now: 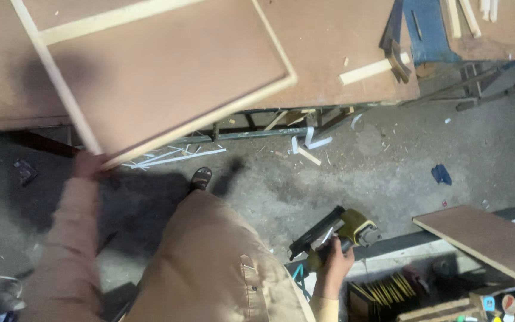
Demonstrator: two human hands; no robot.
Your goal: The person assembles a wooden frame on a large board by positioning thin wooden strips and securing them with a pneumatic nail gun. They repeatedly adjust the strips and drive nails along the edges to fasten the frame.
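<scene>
A long brown fibreboard workbench top [329, 53] on a dark metal frame is carrying a framed brown panel with pale wooden edging [162, 71], which is overhanging its front edge, and a short pale wooden strip [366, 71]. The grey concrete floor [388, 173] is holding scattered white wood offcuts [171, 156] and a blue scrap [441, 174].
</scene>
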